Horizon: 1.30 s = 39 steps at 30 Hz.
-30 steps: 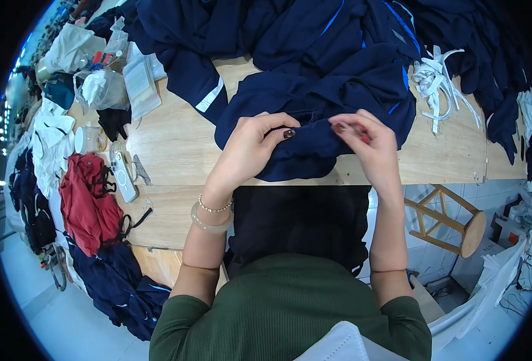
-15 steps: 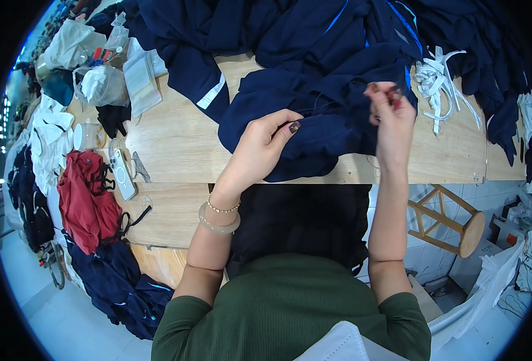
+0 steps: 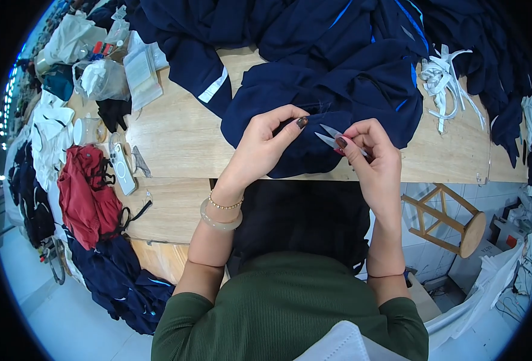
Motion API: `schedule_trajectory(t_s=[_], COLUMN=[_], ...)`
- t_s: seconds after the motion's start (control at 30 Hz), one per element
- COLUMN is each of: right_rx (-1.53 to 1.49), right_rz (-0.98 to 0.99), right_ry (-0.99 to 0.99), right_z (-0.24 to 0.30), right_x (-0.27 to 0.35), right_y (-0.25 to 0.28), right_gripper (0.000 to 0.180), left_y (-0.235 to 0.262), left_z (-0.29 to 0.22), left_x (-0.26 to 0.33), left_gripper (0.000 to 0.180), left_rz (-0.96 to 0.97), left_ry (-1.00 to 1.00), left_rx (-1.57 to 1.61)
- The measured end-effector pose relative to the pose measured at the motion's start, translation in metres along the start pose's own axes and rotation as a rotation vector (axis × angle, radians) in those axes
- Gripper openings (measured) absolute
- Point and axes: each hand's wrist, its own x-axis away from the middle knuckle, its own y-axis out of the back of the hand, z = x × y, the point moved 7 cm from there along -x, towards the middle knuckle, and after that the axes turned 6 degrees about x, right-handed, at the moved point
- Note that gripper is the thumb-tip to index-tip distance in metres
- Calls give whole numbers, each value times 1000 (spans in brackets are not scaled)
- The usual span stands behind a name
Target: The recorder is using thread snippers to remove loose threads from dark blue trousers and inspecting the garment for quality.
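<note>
While the left hand (image 3: pixel 264 144) pinches the navy garment (image 3: pixel 332 96) at its fold, the right hand (image 3: pixel 369 150), just beside, grips thread snips (image 3: pixel 329 136), blades apart, pointing left toward that pinch.

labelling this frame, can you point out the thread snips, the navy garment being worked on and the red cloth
thread snips (image 3: pixel 329 135), head view, on the steel blades
navy garment (image 3: pixel 338 84), head view, on the bunched fabric above the hands
red cloth (image 3: pixel 85 192), head view, middle of the heap at the table's left
</note>
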Motion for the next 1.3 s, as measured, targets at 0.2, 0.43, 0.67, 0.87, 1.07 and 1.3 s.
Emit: schedule_trajectory(t_s=[0.2, 0.43, 0.67, 0.87, 1.07, 1.3], right_rx=[132, 151, -123, -132, -90, 9], right_rz=[-149, -154, -149, -165, -183, -165], right_ry=[141, 172, 91, 113, 148, 220], right_z=[7, 9, 0, 3, 9, 14], right_x=[-3, -5, -12, -14, -15, -16], right_y=[5, 2, -4, -5, -5, 0], right_gripper=[9, 9, 9, 8, 7, 9], left_y=[0, -1, -3, 0, 4, 0], left_z=[0, 0, -8, -10, -13, -13], left_x=[0, 1, -2, -5, -7, -12], left_gripper=[17, 17, 14, 15, 14, 12], left_rz=[-1, -1, -18, -7, 3, 94], left_ry=[-24, 2, -117, -166, -157, -134], left_rx=[5, 2, 133, 56, 33, 16])
